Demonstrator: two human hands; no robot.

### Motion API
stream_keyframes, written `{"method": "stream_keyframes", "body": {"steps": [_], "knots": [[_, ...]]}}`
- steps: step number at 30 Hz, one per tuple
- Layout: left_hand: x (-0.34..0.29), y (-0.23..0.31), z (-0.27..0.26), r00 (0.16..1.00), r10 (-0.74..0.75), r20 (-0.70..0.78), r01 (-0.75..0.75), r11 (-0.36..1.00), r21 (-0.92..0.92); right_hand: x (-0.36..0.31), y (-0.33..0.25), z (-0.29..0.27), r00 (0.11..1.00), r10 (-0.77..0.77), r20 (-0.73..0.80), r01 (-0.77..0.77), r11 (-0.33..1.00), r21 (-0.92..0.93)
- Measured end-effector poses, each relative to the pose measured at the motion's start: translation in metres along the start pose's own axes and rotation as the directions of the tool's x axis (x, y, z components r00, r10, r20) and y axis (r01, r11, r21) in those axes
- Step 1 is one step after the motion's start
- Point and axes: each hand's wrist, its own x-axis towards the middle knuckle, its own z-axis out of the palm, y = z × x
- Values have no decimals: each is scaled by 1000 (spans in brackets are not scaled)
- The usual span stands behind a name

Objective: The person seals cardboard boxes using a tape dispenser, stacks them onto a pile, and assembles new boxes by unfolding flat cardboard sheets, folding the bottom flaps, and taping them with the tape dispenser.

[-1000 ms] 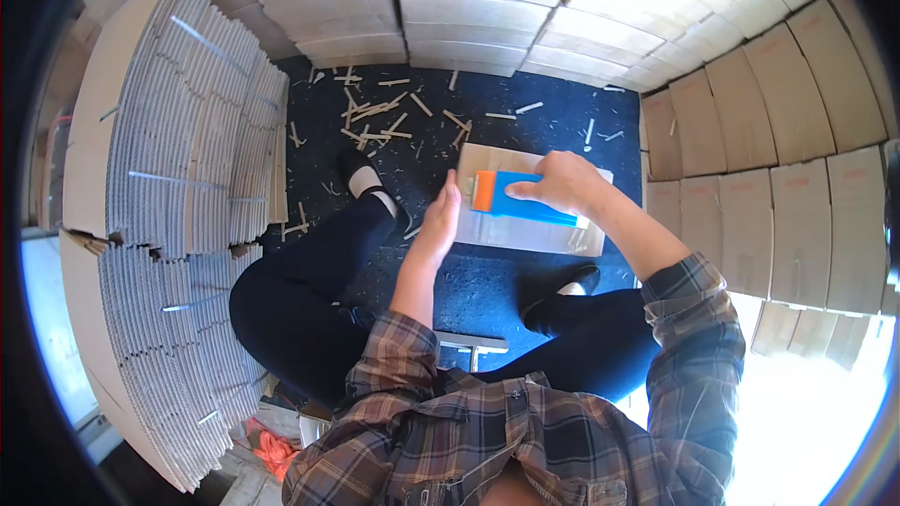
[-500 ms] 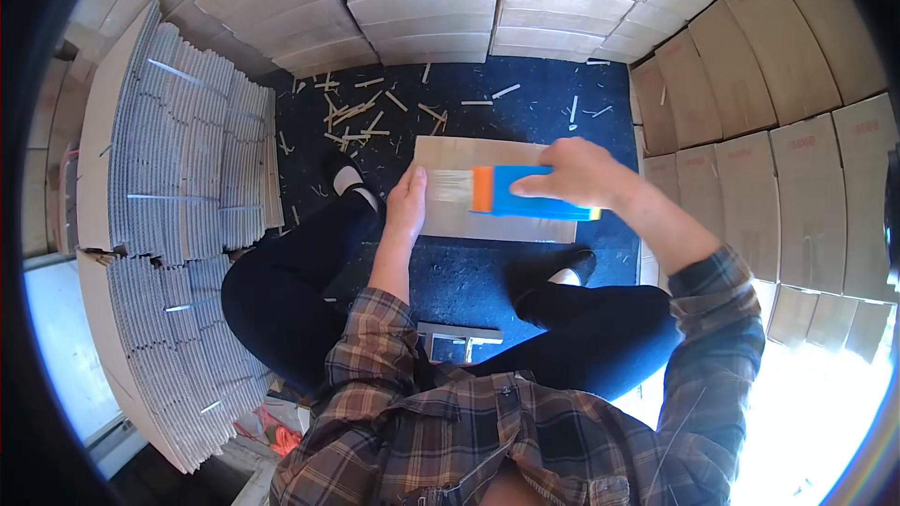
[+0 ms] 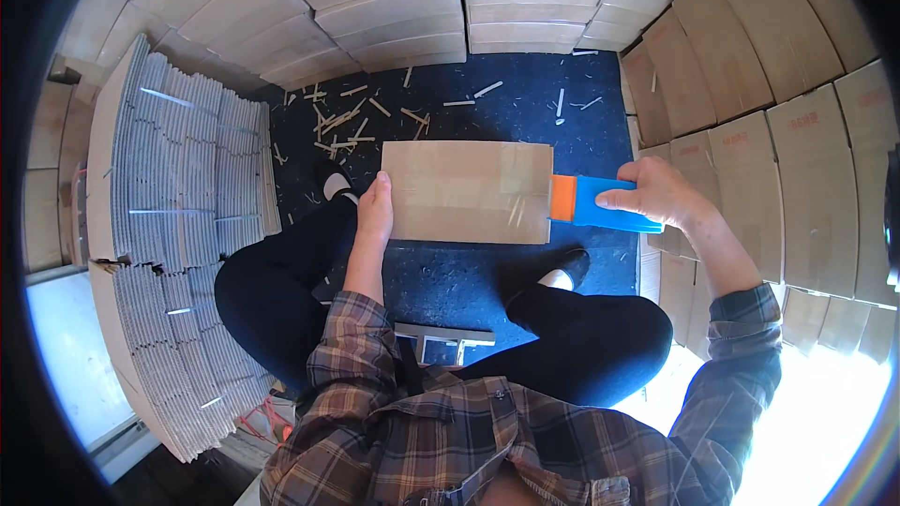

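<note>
A flat-topped cardboard box (image 3: 459,192) sits in front of me between my legs, with shiny clear tape along its top. My left hand (image 3: 376,211) grips the box at its left end, thumb near the upper edge. At the opposite end, my right hand (image 3: 654,192) is closed around a blue and orange tape dispenser (image 3: 600,205). The dispenser's orange front touches or nearly touches the box's right edge; the tape between them is hard to make out.
Strapped stacks of flattened cardboard (image 3: 187,169) rise on the left. Closed cartons line the back (image 3: 389,23) and right (image 3: 741,164). Cardboard scraps (image 3: 342,122) litter the dark floor (image 3: 431,286). A grey metal frame (image 3: 443,335) lies near me.
My right hand has drawn the tape dispenser rightward from over the box to its right end, laying tape along the top. My left hand stays on the left end.
</note>
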Motion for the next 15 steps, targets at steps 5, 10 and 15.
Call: {"method": "stream_keyframes", "body": {"steps": [5, 10, 15], "knots": [[-3, 4, 0, 999, 0, -36, 2, 998, 57, 12, 6, 6, 1000, 8, 22, -7, 999, -37], [-3, 7, -8, 999, -38, 8, 36, 987, 154, 20, 5, 8, 994, 31, 107, -31, 1000, -4], [-34, 53, 20, 919, 377, -113, -71, 439, 896, 25, 19, 20, 1000, -3, 6, 4, 1000, -8]]}}
